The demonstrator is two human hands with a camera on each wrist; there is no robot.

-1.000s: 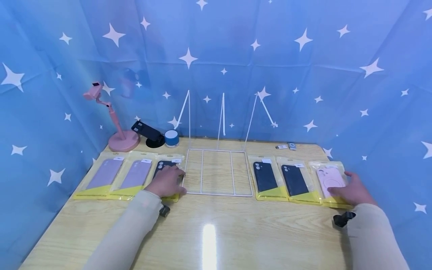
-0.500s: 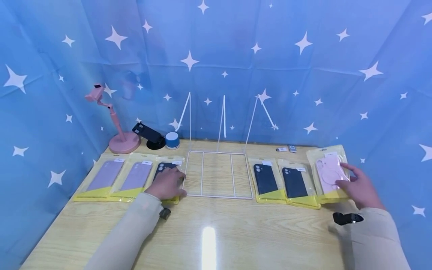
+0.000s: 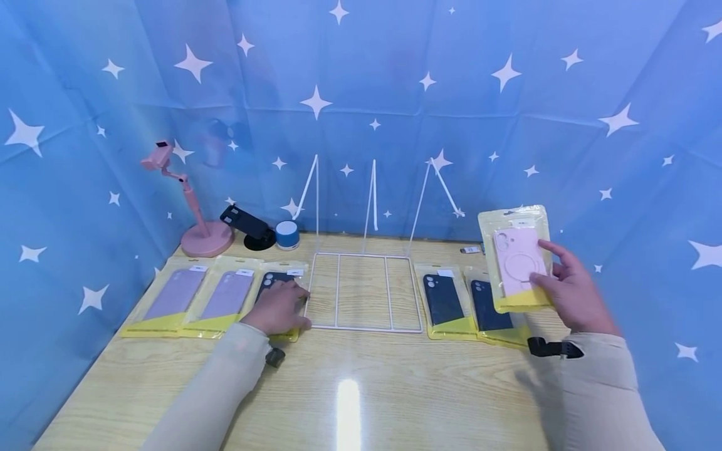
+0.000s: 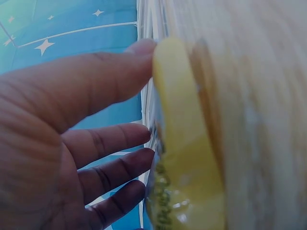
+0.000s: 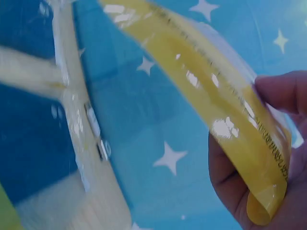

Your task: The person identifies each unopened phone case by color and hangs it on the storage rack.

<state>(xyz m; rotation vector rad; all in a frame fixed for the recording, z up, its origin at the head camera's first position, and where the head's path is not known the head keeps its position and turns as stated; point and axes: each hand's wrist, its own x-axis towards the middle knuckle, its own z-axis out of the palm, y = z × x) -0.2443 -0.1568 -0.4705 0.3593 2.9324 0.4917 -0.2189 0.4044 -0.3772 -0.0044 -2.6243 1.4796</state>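
Packets of clear plastic with yellow bottoms each hold one phone case. The right hand (image 3: 575, 291) pinches the pink-case packet (image 3: 516, 260) by its lower right corner, lifted upright above the table's (image 3: 361, 388) right edge. The left hand (image 3: 277, 307), fingers relaxed, rests flat on the dark-case packet (image 3: 276, 279) beside a white wire rack (image 3: 363, 291). Star-printed blue cloth (image 3: 395, 94) walls the room.

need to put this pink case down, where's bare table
Free: the wood in front of the white wire rack between the sleeves, and the far right edge beside the two black phone cases in yellow packets. Crowded: the left row under the left hand.
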